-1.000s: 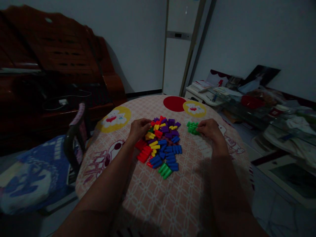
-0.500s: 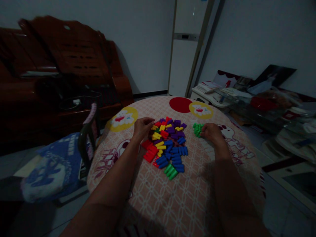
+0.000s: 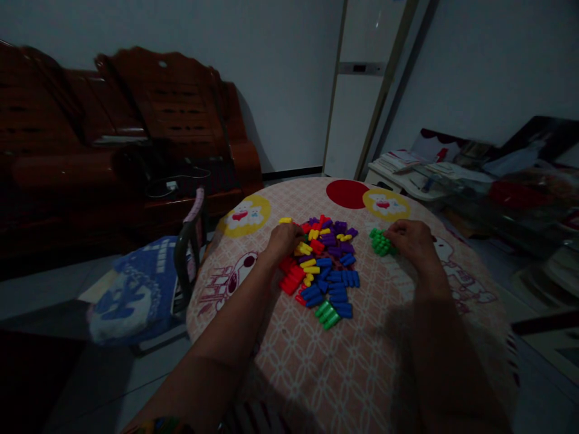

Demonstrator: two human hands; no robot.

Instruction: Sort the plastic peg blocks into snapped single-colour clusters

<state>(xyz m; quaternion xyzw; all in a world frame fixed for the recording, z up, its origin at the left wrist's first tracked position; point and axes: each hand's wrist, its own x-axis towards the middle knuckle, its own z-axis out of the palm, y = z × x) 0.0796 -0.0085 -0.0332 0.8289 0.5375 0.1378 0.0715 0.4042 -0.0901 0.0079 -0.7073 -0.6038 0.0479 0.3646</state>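
Observation:
A pile of coloured plastic building blocks (image 3: 335, 250) lies on a round table, mixing red, yellow, purple and blue pieces. My left hand (image 3: 284, 241) reaches over the pile's left edge with bent fingers pressed together; their tips are partly hidden among the pieces. Just beyond its knuckles is a yellow block (image 3: 284, 220). To the right, apart from the pile, sits a cluster of green blocks (image 3: 382, 243). My right hand (image 3: 409, 237) is closed at the cluster's upper right side, thumb and fingers pinched on it. Ribbed green blocks (image 3: 327, 314) lie at the pile's near end.
A patterned cloth covers the table (image 3: 312, 367). At its left stands a chair (image 3: 187, 259) with a blue cushion (image 3: 136, 289). A wooden sofa (image 3: 181, 114) is behind. Papers and other items crowd a cabinet (image 3: 420, 175) at the right.
The view has turned left, so the scene sits further right. A yellow block now shows beyond my left hand, whose fingers reach over the pile's edge. My right hand stays at the green cluster.

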